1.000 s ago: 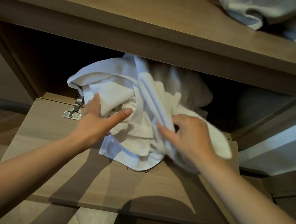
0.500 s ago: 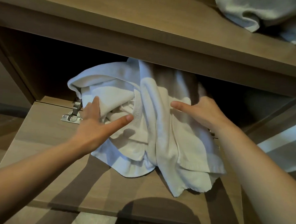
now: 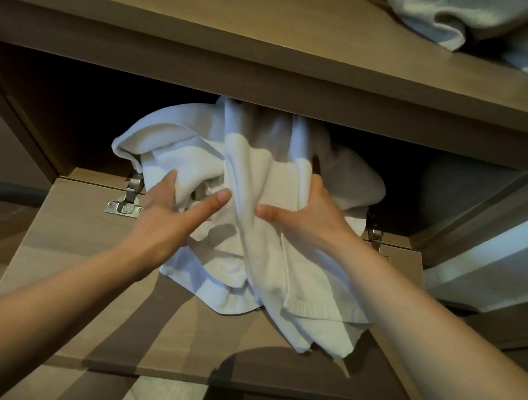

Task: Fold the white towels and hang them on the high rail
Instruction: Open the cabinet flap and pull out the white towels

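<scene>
Head view: crumpled white cotton towels [image 3: 252, 261] lie at the back edge of the wooden cabinet flap [image 3: 67, 265]; left hand [image 3: 169, 218] rests flat on them, right hand [image 3: 311, 215] grips a fold.

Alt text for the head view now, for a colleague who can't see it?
Right hand grips a fold of crumpled white terry towels spilling from a wooden cabinet onto its drop-down door; left hand rests on them.

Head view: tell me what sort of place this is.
Likely a built-in wardrobe or cupboard: a wooden shelf above, a drop-down door on metal hinges, and white towels spilling from the compartment.
</scene>
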Demonstrator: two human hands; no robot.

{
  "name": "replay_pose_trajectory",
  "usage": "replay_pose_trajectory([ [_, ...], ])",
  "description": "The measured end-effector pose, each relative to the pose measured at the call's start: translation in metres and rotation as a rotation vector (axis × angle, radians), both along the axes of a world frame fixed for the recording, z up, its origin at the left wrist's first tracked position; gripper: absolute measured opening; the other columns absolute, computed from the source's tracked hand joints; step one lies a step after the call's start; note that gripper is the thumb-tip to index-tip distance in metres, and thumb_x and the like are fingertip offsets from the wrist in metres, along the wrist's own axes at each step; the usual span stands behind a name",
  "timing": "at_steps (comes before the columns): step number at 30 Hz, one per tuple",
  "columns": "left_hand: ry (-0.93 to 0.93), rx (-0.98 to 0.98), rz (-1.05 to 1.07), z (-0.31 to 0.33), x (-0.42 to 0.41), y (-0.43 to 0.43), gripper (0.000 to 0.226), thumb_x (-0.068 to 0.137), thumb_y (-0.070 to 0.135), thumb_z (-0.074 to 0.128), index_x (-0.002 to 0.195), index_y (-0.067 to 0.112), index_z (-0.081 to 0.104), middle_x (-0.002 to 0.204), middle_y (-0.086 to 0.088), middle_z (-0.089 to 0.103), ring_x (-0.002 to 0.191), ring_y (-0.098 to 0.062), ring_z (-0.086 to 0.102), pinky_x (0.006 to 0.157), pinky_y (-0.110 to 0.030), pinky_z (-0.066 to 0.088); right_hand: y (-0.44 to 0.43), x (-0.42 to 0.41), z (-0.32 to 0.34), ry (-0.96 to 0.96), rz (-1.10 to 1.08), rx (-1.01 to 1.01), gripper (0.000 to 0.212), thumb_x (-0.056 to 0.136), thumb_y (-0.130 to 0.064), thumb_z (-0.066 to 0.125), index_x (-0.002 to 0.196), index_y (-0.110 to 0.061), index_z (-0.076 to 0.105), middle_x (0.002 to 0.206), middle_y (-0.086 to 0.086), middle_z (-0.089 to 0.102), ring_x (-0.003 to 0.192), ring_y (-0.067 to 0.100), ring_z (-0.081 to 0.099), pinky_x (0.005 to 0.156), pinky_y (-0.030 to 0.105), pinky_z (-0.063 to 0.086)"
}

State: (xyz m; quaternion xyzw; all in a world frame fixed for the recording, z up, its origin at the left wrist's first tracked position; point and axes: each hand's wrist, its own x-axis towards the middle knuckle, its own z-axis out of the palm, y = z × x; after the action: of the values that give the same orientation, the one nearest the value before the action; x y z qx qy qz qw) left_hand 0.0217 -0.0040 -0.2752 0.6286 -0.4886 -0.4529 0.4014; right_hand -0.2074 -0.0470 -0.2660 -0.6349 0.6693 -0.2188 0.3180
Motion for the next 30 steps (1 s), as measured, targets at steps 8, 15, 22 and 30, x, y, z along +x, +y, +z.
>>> replay_pose_trajectory([
  [8, -0.047, -0.03, 0.05, 0.005, 0.008, -0.01, 0.084, 0.045, 0.081, 0.074, 0.111, 0.034, 0.056, 0.118, 0.003, 0.061, 0.109, -0.021, 0.061, 0.085, -0.051, 0.055, 0.047, 0.025, -0.014, -0.026, 0.225, -0.052, 0.139, 0.057, -0.069, 0.076, 0.147, -0.041, -0.027, 0.163, -0.011, 0.0, 0.15, 0.015, 0.01, 0.118, 0.043, 0.026],
  [15, -0.199, 0.028, 0.171, -0.007, -0.003, -0.02, 0.126, 0.036, 0.075, 0.082, 0.14, 0.02, 0.035, 0.142, -0.009, 0.038, 0.128, -0.03, 0.042, 0.102, -0.051, 0.045, 0.02, -0.036, 0.014, 0.194, -0.061, -0.221, 0.125, 0.046, -0.092, 0.061, 0.151, -0.031, 0.028, 0.146, -0.001, 0.034, 0.136, 0.022, 0.035, 0.1, 0.031, 0.035],
  [22, -0.109, 0.053, 0.238, -0.015, -0.007, -0.017, 0.132, 0.026, 0.074, 0.086, 0.137, 0.025, 0.034, 0.146, -0.008, 0.034, 0.131, -0.029, 0.042, 0.1, -0.052, 0.046, -0.027, -0.041, 0.026, 0.095, -0.108, 0.182, 0.122, 0.017, -0.101, 0.05, 0.1, -0.014, 0.07, 0.1, -0.005, 0.06, 0.086, 0.014, 0.056, 0.066, 0.028, 0.04],
  [30, 0.124, 0.129, 0.189, -0.027, -0.003, -0.013, 0.127, 0.028, 0.067, 0.092, 0.136, 0.049, 0.028, 0.143, -0.001, 0.041, 0.125, -0.03, 0.051, 0.086, -0.057, 0.053, -0.027, -0.032, 0.008, -0.009, 0.056, 0.069, 0.078, 0.034, -0.098, 0.062, 0.08, -0.036, 0.069, 0.075, -0.023, 0.071, 0.072, -0.005, 0.066, 0.061, 0.026, 0.049],
])
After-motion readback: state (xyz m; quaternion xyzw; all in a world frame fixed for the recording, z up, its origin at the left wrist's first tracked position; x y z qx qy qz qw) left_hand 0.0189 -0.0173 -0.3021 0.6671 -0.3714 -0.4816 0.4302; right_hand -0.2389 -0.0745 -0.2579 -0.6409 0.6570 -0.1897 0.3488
